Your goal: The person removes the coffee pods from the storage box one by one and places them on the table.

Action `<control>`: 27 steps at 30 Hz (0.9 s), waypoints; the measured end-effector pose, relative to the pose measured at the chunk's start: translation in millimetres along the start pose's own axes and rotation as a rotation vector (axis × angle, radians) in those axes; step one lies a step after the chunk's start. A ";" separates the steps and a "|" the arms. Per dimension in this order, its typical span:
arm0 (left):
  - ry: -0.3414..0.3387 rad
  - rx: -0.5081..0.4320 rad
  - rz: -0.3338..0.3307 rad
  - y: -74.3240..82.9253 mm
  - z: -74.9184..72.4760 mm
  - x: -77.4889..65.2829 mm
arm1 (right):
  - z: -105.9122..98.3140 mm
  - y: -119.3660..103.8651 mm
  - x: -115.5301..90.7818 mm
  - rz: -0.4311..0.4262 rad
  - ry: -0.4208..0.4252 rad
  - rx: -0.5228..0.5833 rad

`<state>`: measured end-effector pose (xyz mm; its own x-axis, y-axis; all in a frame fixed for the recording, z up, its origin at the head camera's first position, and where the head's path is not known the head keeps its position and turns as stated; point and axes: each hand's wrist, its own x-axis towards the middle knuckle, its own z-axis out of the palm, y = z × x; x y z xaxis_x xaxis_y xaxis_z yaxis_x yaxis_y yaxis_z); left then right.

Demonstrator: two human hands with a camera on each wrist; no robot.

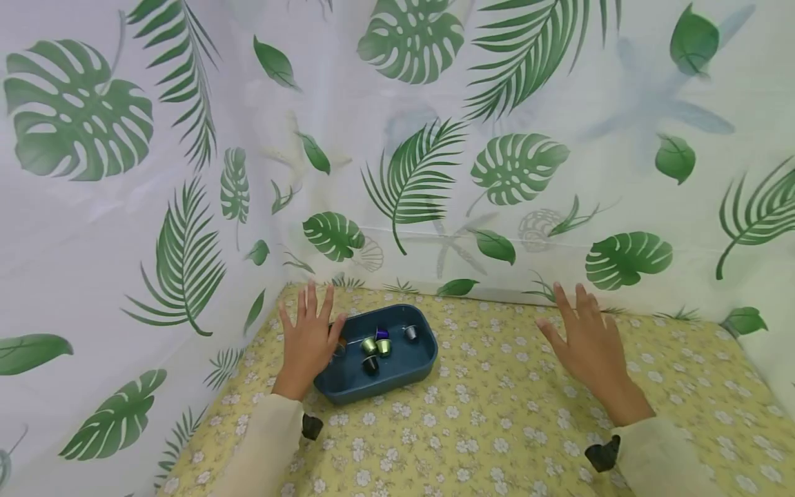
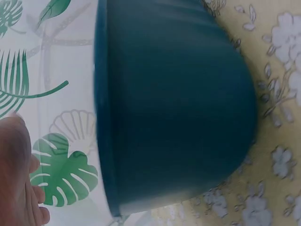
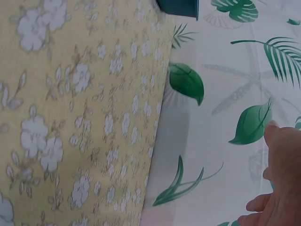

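A dark blue rectangular tray (image 1: pixel 388 390) with rounded corners rests on the table. Several small coffee capsules lie loose in it: two light green ones (image 1: pixel 384 348), a purple one (image 1: pixel 381 334), a black one (image 1: pixel 370 364) and a silver one (image 1: pixel 410 333) near the right end. A brownish capsule (image 1: pixel 339 348) is partly hidden by the left thumb. My left hand (image 1: pixel 307 348), fingers straight and spread, overlaps the tray's left end in the head view and holds nothing. Well to the tray's right, my right hand (image 1: pixel 590 348) is also spread with nothing in it.
A yellow cloth with white flowers (image 1: pixel 484 428) covers the table. White curtain-like sheets with green leaf prints (image 1: pixel 422 269) enclose the back and both sides, meeting the table at its far edge. Each wrist carries a small black device (image 1: pixel 602 454).
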<state>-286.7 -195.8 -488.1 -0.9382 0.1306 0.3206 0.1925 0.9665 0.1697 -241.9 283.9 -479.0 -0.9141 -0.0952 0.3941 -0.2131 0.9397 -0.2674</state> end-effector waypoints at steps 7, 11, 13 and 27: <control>-0.013 -0.122 -0.044 2.7 14.6 -20.9 | 2.6 -11.2 -9.3 -0.042 0.044 0.038; 0.002 -0.186 -0.061 3.9 16.4 -24.1 | 4.0 -18.7 -10.4 -0.055 0.065 0.062; 0.005 -0.221 -0.066 4.1 16.5 -24.2 | 3.6 -22.7 -9.8 -0.055 0.078 0.077; -0.017 -0.366 -0.117 -2.4 18.2 -25.1 | 6.4 -63.6 0.5 -0.034 0.085 0.133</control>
<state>-268.8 -197.4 -513.5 -0.9639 0.0305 0.2645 0.1708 0.8328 0.5265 -231.1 222.0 -467.4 -0.8743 -0.0932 0.4764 -0.2927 0.8841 -0.3642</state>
